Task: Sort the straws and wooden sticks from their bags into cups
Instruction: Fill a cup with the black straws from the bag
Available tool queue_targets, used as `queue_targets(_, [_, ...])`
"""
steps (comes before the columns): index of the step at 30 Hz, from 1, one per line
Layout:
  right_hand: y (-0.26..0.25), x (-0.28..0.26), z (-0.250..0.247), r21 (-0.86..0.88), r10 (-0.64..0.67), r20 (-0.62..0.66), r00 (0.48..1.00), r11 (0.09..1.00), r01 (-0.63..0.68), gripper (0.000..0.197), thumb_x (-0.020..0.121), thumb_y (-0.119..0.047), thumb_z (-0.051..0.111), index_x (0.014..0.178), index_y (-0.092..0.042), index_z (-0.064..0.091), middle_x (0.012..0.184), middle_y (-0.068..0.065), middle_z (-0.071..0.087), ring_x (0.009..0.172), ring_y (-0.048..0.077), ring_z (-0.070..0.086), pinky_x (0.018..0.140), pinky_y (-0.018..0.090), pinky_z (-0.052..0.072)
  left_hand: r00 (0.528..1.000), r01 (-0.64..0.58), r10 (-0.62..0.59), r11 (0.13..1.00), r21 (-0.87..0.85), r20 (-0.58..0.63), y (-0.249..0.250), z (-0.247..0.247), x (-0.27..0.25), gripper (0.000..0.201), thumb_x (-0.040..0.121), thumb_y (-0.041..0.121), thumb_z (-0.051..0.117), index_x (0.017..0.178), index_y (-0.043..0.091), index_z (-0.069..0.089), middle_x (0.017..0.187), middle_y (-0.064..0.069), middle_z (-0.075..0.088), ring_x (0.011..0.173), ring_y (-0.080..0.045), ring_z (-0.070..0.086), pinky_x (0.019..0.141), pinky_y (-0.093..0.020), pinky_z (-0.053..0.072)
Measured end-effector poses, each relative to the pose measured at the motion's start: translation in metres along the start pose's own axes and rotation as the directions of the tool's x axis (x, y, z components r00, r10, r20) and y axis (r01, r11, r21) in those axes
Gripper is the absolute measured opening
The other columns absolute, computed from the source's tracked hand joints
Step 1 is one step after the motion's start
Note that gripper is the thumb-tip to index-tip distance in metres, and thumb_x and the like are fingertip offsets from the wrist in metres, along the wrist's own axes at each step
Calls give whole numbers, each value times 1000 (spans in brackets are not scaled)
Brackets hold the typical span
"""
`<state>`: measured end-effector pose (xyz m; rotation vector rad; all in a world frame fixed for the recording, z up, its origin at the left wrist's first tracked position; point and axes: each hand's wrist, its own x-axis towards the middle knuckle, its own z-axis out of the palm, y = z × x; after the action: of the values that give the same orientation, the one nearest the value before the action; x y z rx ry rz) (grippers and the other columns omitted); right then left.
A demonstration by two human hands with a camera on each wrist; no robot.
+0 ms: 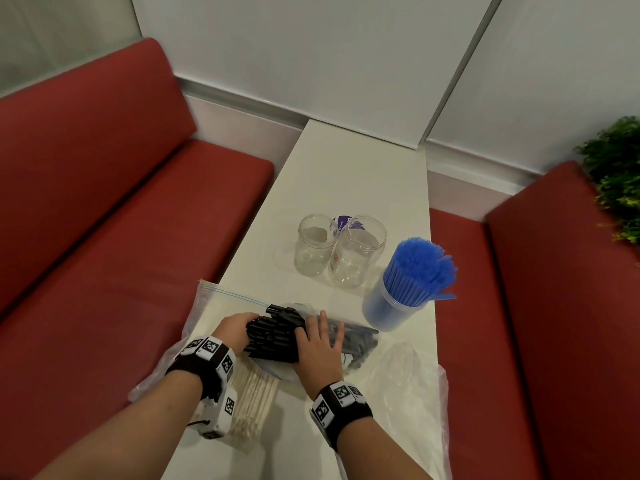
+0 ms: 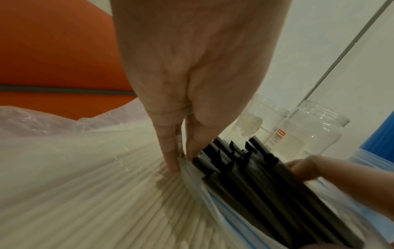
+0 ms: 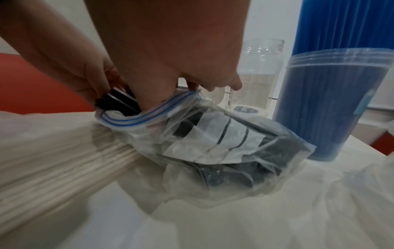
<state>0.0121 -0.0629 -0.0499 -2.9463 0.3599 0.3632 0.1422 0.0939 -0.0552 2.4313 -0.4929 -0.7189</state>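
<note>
While both hands, left hand [image 1: 236, 328] and right hand [image 1: 319, 348], grip black straws [image 1: 273, 337], the zip bag [image 3: 224, 143] hides their far ends; jar [image 2: 307, 133] label writing stays unreadable.

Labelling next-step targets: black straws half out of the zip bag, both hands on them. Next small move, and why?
Probably draw the black straws clear of the zip bag: left hand grips their free ends, right hand holds the bag mouth, two clear jars stand unfilled.

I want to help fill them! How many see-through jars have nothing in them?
2. One empty jar stands at the table's middle, the other empty jar touching its right side, left of the cup of blue straws. None seems hidden.
</note>
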Motion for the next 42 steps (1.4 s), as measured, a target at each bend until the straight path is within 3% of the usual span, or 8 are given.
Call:
queue_targets(9, [-7,-2,-9,80,-133,-149,980,986,146,29,93,0,50,118,-14,58,160,7,39,160,29,6,121,64,-17,997,75,-75,995,-61,9,2,-5,-2,52,90,-6,48,140,9,51,133,-14,59,122,-27,56,103,-29,43])
queue_targets(13, [-12,-4,-25,364,-130,-141,981,915,174,35,90,-1,50,118,-19,61,122,-1,65,133,21,51,129,47,8,997,81,-78,990,-120,30,-2,-9,0,48,89,-8,51,135,7,56,120,-17,63,111,-29,61,97,-31,47])
queue_targets(16, [-15,-7,-36,558,-83,-83,993,822,115,47,93,3,52,134,-18,60,132,6,59,128,24,51,111,35,41,991,129,-123,974,-186,43,1,-14,2,42,91,-7,48,129,4,60,115,-17,64,101,-28,62,89,-31,49])
queue_targets(24, [-10,1,-59,729,-61,-61,996,679,86,21,102,-12,58,122,-11,59,116,7,64,107,22,60,95,37,49,992,22,-35,994,-103,-119,21,-44,-1,34,97,6,46,126,13,62,132,-8,59,123,-23,54,100,-27,38])
queue_targets(30, [-11,5,-74,822,-17,-53,998,567,53,16,102,-20,60,116,-17,52,99,-1,65,90,14,61,80,33,48,973,-91,22,952,-292,-231,40,-56,-4,27,97,6,49,108,17,70,107,-4,71,90,-16,65,84,-29,50])
queue_targets(35, [-10,8,-139,954,143,-219,965,241,181,18,101,-15,63,117,-17,57,89,0,69,85,13,69,88,36,57,964,-168,10,795,-583,-266,64,-58,-3,26,97,5,47,101,16,70,92,-9,73,86,-22,71,85,-39,58])
queue_targets(38, [-6,2,-192,948,200,-318,927,52,314,22,102,-15,63,119,-6,55,90,9,67,84,18,69,84,33,59,995,-70,-4,663,-746,-96,90,-53,-6,25,102,24,48,101,11,69,100,-21,72,87,-27,72,82,-37,59])
queue_targets(42, [-9,-11,-229,896,253,-438,863,45,441,14,100,-15,64,111,-10,57,80,5,66,79,20,65,83,41,58,901,358,219,116,-926,376,121,-39,-14,68,101,53,36,117,-7,64,113,-27,67,107,-44,64,100,-51,48])
